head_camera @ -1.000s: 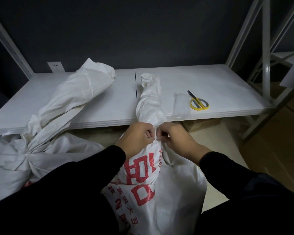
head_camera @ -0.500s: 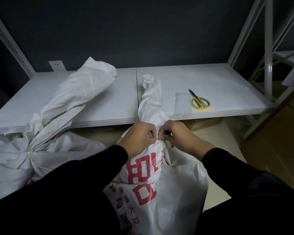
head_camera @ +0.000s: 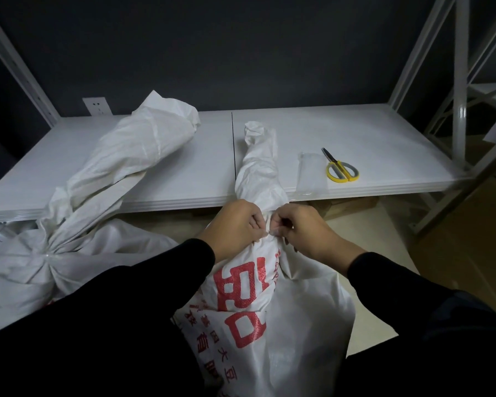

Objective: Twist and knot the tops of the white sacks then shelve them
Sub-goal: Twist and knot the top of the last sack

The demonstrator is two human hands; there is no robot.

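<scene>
Where the sack (head_camera: 258, 173) top rests, the white shelf (head_camera: 370, 138) meets a dark wall (head_camera: 241, 53).

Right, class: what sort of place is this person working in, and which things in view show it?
Likely a storeroom or small warehouse: white metal shelving, a printed woven sack being tied at the neck, and a second tied sack leaning against the shelf.

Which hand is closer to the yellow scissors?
Right. The right hand grips the sack at its neck, left of the scissors and nearer the person. The left hand grips the neck's other side, farther left.
</scene>
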